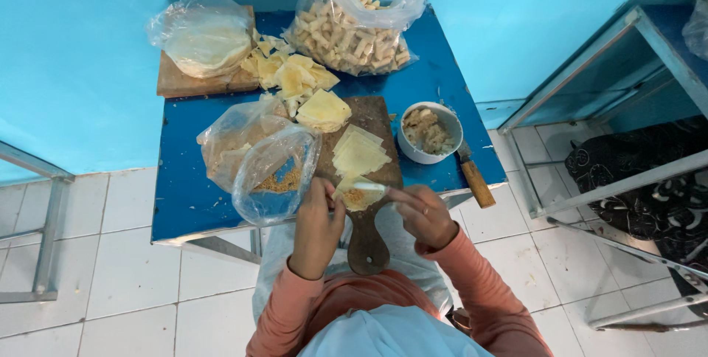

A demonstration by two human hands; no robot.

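Both hands work over a wooden paddle board (369,243) at the near edge of a small blue table (181,195). My left hand (317,228) pinches the left side of a pale dough wrapper (359,195) with brown filling on it. The right side of that wrapper is held by my right hand (424,213), fingers closed on its edge. A stack of square wrappers (359,153) lies on the board just beyond. A white bowl (430,133) of filling stands to the right.
An open plastic bag (265,172) with crumbs lies left of the board. A knife (474,178) rests by the bowl. A large bag of rolled pieces (354,32), loose wrappers (295,77) and a bagged stack on a second board (203,40) sit at the back. Metal frames stand on both sides.
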